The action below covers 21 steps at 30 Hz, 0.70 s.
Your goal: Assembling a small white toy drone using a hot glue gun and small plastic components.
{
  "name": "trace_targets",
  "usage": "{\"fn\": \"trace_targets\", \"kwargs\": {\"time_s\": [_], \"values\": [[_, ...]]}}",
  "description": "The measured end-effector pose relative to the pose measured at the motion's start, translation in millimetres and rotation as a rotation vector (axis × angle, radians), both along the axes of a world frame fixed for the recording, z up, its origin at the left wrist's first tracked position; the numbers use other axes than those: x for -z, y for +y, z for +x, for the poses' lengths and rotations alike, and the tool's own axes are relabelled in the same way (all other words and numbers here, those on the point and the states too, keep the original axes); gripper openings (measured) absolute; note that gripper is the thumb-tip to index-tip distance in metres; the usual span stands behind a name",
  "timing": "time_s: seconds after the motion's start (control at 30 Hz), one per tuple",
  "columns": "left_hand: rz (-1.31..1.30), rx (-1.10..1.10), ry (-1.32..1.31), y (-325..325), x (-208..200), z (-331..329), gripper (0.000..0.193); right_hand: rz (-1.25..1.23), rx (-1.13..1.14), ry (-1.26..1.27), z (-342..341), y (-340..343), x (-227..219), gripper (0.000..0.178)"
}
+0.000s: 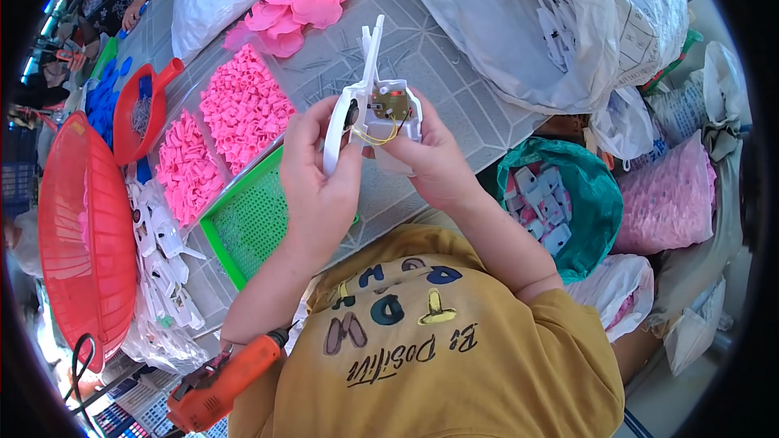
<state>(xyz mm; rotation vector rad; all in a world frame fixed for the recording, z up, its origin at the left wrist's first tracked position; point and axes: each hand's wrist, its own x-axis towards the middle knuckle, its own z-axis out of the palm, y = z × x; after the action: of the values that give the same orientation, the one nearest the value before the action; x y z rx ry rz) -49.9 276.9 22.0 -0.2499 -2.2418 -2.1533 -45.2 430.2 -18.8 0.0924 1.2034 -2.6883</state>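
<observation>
Between my two hands is a white plastic toy shell [333,142], parted into two halves. My left hand [318,166] grips the half with a round black part, its thumb along the near side. In my right hand [434,150] sits the other half, which carries a brown circuit board [393,104]. Thin yellow wires [380,139] run across the gap between the halves. Two long white prongs [373,49] stick up from the far end of the shell. Nearest to my left hand on the table is a green perforated tray [251,219].
Pink small parts [247,105] lie heaped left of centre, with flat pink pieces [300,8] beyond. A red basket [85,235] and red scoop [146,109] stand left. An orange power screwdriver [223,381] is at lower left. White sack [519,24] and green bag [600,211] hold white parts.
</observation>
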Motion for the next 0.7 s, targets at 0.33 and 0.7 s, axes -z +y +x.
{"fn": "trace_targets", "kwargs": {"time_s": [0.33, 0.7], "values": [[-0.041, 0.008, -0.03, 8.3, -3.8, -5.0, 0.07, 0.009, -0.057, 0.059, 3.3, -0.2, -4.8, 0.086], [0.002, -0.012, 0.013, 14.9, 4.2, -5.3, 0.073, 0.351, -0.04, 0.265, 5.3, -16.0, 3.4, 0.085]]}}
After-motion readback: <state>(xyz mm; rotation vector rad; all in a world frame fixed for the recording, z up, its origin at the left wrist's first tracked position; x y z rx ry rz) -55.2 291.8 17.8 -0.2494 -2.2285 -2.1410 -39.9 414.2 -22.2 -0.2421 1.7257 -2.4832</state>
